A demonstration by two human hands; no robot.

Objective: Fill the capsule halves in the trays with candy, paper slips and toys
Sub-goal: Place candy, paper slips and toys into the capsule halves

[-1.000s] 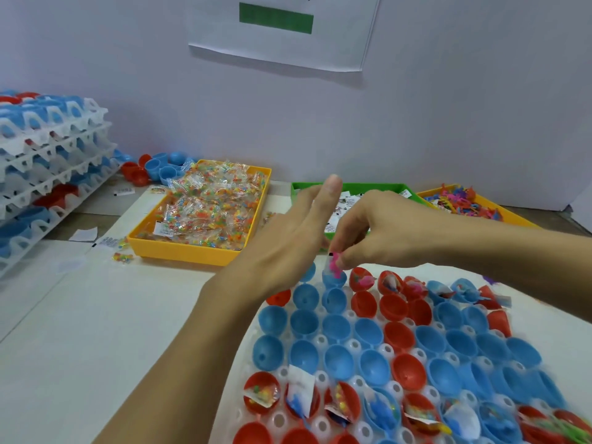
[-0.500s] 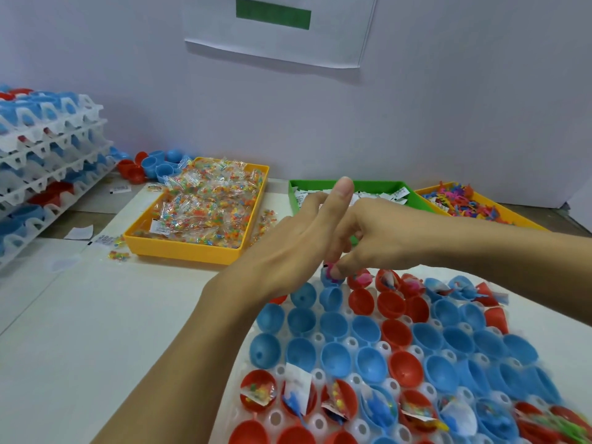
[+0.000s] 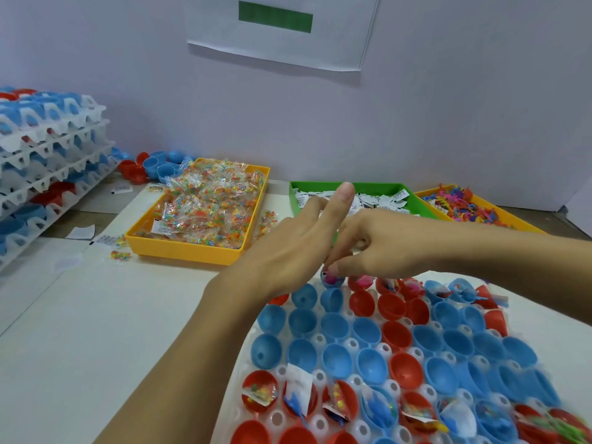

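Observation:
A white tray of blue and red capsule halves lies in front of me. Its nearest row holds candy packets, paper slips and toys, while the middle rows are bare. My right hand reaches in from the right, fingers curled down, pinching a pink toy in a blue half at the tray's far edge. My left hand hovers just left of it with fingers straight and thumb raised; its palm side is hidden.
Behind the tray stand a yellow tray of candy packets, a green tray of paper slips and a yellow tray of toys. Stacked white trays fill the left edge, with loose capsule halves beside them.
My right hand has lowered the pink toy down into the blue capsule half. My left hand has stayed close beside it, shifting slightly.

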